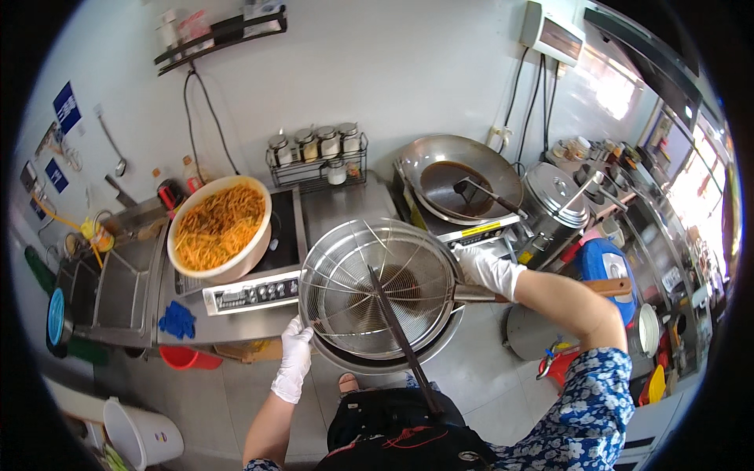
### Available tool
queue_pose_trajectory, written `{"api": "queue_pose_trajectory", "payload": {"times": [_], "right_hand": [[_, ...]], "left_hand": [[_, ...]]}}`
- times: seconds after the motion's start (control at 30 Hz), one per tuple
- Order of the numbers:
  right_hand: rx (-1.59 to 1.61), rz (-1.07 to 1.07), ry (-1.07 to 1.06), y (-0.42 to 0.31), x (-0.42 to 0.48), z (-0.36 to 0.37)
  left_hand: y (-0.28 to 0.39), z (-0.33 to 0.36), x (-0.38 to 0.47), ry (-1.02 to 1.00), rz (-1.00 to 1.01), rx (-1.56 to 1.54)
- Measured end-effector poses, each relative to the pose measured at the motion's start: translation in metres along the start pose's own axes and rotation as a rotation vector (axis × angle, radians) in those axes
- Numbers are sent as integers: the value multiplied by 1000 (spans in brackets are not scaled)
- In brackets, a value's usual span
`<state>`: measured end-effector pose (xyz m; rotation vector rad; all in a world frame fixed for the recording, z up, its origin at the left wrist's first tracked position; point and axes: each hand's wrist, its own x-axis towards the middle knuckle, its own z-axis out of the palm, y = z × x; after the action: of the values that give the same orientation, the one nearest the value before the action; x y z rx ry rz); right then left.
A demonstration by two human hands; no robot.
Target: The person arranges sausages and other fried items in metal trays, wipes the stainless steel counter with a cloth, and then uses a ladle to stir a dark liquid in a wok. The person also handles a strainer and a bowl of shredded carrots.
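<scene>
My left hand (pixel 296 353), in a white glove, grips the rim of a metal basin (pixel 433 351) at its left side. Over the basin sits a large round wire strainer (pixel 347 277) with spiral mesh. My right hand (pixel 486 271), also gloved, is at the strainer's right side beside its handle; its fingers are partly hidden. A long dark stick-like utensil (pixel 400 335) lies across the strainer towards my apron. Behind, a wok (pixel 418 156) with dark liquid and a ladle (pixel 486 191) stands on the right cooker. A white tub (pixel 221 274) of shredded orange food rests on the left cooker.
A spice rack (pixel 318 171) with several jars stands by the wall. To the right are a lidded steel pot (pixel 554 188) and a blue container (pixel 604 259). A sink (pixel 123 294), blue cloth (pixel 177 320) and red bucket (pixel 188 357) are at left, above a white bin (pixel 141 435).
</scene>
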<state>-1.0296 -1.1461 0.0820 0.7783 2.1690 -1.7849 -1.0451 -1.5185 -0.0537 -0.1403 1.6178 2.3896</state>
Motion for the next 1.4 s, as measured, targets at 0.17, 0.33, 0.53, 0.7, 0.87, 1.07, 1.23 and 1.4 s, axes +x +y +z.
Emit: {"api": "queue_pose_trajectory", "payload": {"times": [0.17, 0.33, 0.53, 0.7, 0.87, 1.07, 1.23, 1.4], "right_hand": [[325, 226, 10, 48, 34, -17], [372, 143, 91, 82, 87, -4], [421, 155, 115, 90, 120, 1], [690, 248, 212, 88, 149, -1], [490, 237, 197, 53, 140, -1], [560, 338, 111, 12, 136, -2], [557, 441, -51, 38, 183, -10], [834, 566, -26, 50, 194, -10]], "left_hand": [[-2, 18, 33, -33, -33, 238], [-11, 17, 94, -64, -10, 478], [-12, 31, 140, 72, -173, 901], [-18, 41, 123, 167, -199, 479], [-23, 63, 89, 198, -546, 114], [-31, 61, 89, 422, -467, -83], [-50, 50, 93, 291, -298, -483], [-27, 57, 98, 205, -403, -555]]}}
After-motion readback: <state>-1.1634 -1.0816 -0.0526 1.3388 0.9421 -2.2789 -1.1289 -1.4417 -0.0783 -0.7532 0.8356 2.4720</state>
